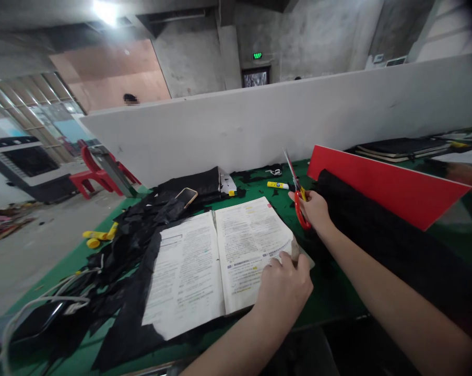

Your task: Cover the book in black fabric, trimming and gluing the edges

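Observation:
An open book point(239, 235) with printed pages and highlighter marks lies on a green table. My left hand point(286, 282) is closed at the lower right edge of its right page, fingers curled over the page's worn corner. Beyond it, my right hand point(316, 211) grips red-handled scissors point(302, 211), the blades pointing up and away. A black sheet point(130, 318) sticks out beneath the book's left side. Just past the book, near the scissors, lies a yellow glue stick point(277, 185).
Black scraps point(118, 250), a phone point(187, 197) and yellow glue sticks point(95, 236) lie left. A white cable point(44, 300) curls at front left. Right, a red board point(380, 183) leans by black material point(377, 224). A white partition point(228, 138) stands behind; another person's blurred hand point(469, 177) shows far right.

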Demonstrator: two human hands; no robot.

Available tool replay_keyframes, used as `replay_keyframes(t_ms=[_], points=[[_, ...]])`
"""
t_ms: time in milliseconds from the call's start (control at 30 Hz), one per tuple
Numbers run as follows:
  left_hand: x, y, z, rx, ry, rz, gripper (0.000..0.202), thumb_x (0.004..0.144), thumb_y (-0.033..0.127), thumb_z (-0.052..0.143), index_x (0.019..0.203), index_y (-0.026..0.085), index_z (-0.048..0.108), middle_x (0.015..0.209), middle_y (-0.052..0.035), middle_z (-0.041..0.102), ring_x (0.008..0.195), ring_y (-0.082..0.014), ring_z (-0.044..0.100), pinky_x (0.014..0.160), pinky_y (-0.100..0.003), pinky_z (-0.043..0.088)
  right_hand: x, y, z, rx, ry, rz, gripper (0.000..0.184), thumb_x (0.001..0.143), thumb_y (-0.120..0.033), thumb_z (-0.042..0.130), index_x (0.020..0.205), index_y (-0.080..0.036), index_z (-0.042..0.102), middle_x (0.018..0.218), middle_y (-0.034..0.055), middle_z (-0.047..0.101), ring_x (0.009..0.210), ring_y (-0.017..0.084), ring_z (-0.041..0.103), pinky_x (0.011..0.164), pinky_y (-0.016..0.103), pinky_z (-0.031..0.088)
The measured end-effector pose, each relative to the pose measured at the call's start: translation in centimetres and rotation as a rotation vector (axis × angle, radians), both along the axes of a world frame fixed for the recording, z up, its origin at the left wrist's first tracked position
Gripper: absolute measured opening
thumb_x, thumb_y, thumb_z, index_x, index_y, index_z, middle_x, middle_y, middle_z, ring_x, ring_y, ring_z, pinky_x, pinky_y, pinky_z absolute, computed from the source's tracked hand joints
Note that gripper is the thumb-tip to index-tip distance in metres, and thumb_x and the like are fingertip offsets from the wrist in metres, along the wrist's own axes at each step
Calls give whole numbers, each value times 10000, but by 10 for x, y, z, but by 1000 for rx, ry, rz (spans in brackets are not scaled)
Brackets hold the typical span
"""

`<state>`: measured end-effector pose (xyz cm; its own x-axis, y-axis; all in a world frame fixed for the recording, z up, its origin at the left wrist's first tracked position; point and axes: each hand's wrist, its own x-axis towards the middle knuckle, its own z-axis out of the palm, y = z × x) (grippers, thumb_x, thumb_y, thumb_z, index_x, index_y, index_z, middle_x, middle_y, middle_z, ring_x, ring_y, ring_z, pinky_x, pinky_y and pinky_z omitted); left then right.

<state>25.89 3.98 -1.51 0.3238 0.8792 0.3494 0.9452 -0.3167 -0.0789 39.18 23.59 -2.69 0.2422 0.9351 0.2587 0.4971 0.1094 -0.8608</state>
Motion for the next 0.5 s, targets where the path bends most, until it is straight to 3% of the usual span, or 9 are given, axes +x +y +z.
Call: replay_keyframes(t_ms=[200,267,333,433,500], points=[[8,-2,-1,24,55,30,116,873,150,441,916,201,536,766,-89,627,637,-261,658,483,-325,518,0,-4,1,73,3,-39,376,777,-505,650,854,-139,614,725,4,625,660,142,590,636,295,473],[7,-4,2,27,67,36,159,899,158,412,941,206,558,758,-87,631,655,-259,666,507,-330,527,1,-3,1,83,9,-52,398,734,-513,688,868,-145,616,730,13,632,674,152,594,638,295,470],[5,-7,5,17,61,16,232,916,177,389,1056,232,565,788,-92,637,665,-252,667,509,-324,523,2,-1,0,80,8,-60,366,781,-485,656,916,-147,614,782,17,637,704,149,600,663,306,487],[-3,-7,12,-4,-11,-35,526,896,184,420,1397,310,321,858,-84,644,640,-236,649,473,-304,489,5,2,0,67,-5,-68,299,876,-412,570,999,-142,603,908,28,632,785,148,610,722,341,513],[-9,-5,16,-43,-122,-19,678,852,203,476,1464,248,188,823,-70,648,580,-226,622,452,-306,458,6,3,-2,59,-5,-71,295,889,-390,558,1047,-143,595,977,41,626,831,158,612,741,354,521]])
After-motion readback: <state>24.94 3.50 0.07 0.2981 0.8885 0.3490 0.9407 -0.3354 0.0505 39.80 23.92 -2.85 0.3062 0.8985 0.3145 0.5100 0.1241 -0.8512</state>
